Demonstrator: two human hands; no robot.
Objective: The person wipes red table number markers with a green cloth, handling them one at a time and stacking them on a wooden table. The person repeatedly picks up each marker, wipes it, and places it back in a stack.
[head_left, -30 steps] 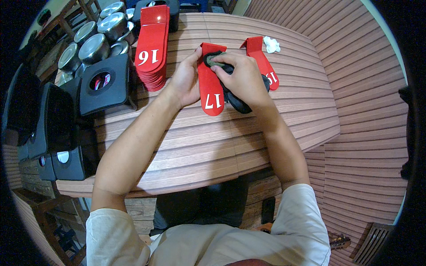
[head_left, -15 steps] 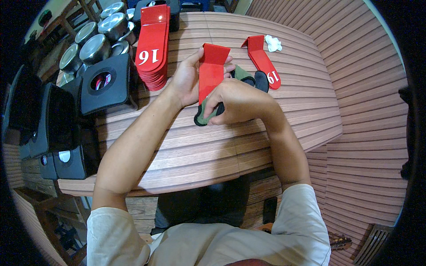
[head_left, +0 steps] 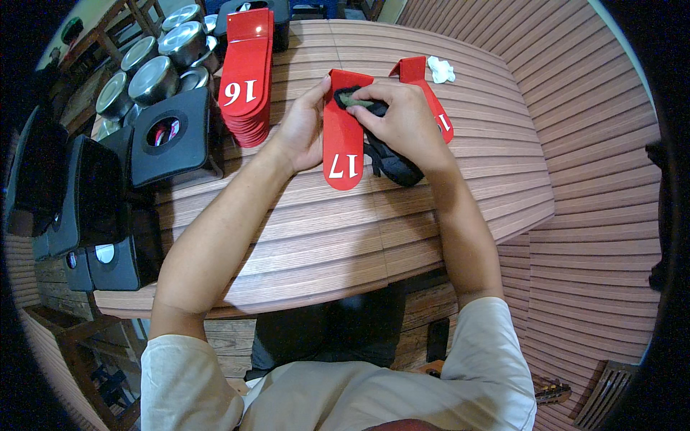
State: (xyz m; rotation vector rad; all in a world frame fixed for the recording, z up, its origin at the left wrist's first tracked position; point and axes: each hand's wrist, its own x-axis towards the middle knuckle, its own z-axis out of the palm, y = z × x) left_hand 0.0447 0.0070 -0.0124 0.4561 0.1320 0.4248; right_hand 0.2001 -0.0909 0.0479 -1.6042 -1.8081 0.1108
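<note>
My left hand (head_left: 307, 131) grips a red number sign (head_left: 343, 140), a bent strip with a rounded lower end and white digits, by its upper left edge. My right hand (head_left: 402, 115) is closed on a green and black cloth (head_left: 354, 100) and presses it against the upper part of the sign. The cloth's black part (head_left: 394, 161) hangs down beside the sign, below my right palm. Another red number sign (head_left: 415, 70) lies just beyond my right hand, which partly covers it.
A stack of red number signs (head_left: 248, 65) lies to the left. Beside it are black boxes with round openings (head_left: 176, 136) and several round metal tins (head_left: 154, 79). A crumpled white tissue (head_left: 440, 70) is at the back right. The ridged wall (head_left: 596, 144) borders the table's right side.
My right hand has moved the cloth up from the sign's lower end to its upper part, uncovering the digits. The black part of the cloth has swung downward. My left hand stays in place.
</note>
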